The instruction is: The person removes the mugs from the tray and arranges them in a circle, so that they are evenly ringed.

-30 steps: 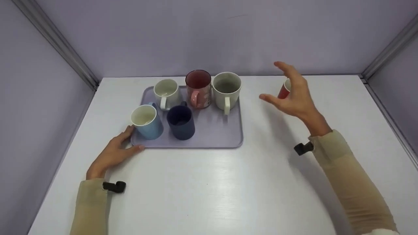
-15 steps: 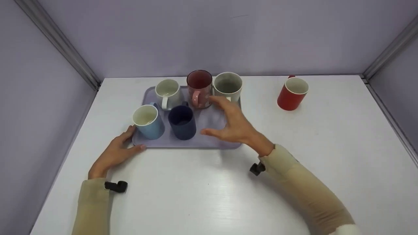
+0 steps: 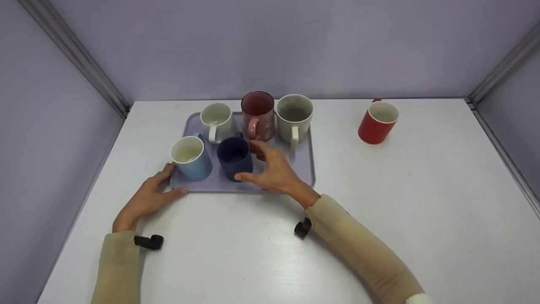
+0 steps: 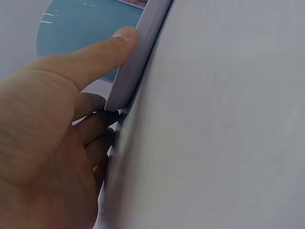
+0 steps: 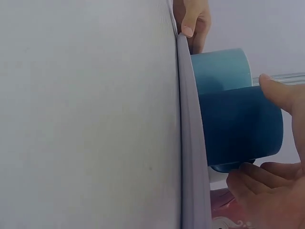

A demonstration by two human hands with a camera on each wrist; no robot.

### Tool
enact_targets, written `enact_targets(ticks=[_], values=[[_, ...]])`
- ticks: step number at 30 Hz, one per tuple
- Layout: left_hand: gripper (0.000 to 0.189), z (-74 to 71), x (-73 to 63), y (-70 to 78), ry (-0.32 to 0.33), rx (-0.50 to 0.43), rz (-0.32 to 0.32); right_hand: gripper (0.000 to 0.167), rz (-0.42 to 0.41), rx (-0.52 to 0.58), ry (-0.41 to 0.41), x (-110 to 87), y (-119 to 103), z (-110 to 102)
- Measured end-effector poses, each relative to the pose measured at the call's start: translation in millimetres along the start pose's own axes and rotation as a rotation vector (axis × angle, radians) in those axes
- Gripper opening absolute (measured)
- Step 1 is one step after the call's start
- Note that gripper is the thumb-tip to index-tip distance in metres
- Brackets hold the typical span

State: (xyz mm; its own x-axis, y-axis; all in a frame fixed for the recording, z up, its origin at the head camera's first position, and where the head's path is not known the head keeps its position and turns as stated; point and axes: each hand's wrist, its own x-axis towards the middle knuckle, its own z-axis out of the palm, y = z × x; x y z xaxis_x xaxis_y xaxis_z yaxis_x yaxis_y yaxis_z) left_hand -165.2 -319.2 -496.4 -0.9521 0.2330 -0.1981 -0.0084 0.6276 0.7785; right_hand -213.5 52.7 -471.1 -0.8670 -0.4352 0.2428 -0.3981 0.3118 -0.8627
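A lilac tray (image 3: 278,185) bears several mugs. My left hand (image 3: 148,198) grips its near left corner, the thumb on the rim and the other fingers low at the edge, beside a light blue mug (image 3: 195,166). My right hand (image 3: 276,171) reaches round the right side of a dark blue mug (image 3: 234,164), which stands upright on the tray. In the right wrist view its thumb (image 5: 276,90) overlaps one side of the dark blue mug, the fingers (image 5: 257,181) lie by the handle, and the palm is apart from the mug.
Along the tray's back row stand a white mug (image 3: 217,120), a pink mug (image 3: 258,118) and a larger cream mug (image 3: 294,116). A red mug (image 3: 376,124) stands apart on the white table (image 3: 236,253) at the back right. Pale walls (image 3: 278,50) enclose the table.
My right hand has left the red mug and moved left across the tray to the dark blue mug. The left hand stays at the tray corner.
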Motion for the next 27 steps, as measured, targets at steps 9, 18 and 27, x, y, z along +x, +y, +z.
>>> enact_targets(ticks=[9, 18, 27], values=[[0.101, -0.1, -0.7, -0.4, -0.006, -0.029, 0.001, 0.086, 0.082, 0.009, 0.030, 13.6, 3.4, 18.7], [0.100, 0.5, 0.4, -0.4, 0.006, -0.010, 0.017, 0.085, 0.097, -0.037, 0.039, 15.3, 2.8, 20.6], [0.101, 0.6, 0.7, -1.9, 0.000, 0.012, 0.010, 0.082, 0.083, 0.043, 0.031, 11.1, -14.9, 13.2]])
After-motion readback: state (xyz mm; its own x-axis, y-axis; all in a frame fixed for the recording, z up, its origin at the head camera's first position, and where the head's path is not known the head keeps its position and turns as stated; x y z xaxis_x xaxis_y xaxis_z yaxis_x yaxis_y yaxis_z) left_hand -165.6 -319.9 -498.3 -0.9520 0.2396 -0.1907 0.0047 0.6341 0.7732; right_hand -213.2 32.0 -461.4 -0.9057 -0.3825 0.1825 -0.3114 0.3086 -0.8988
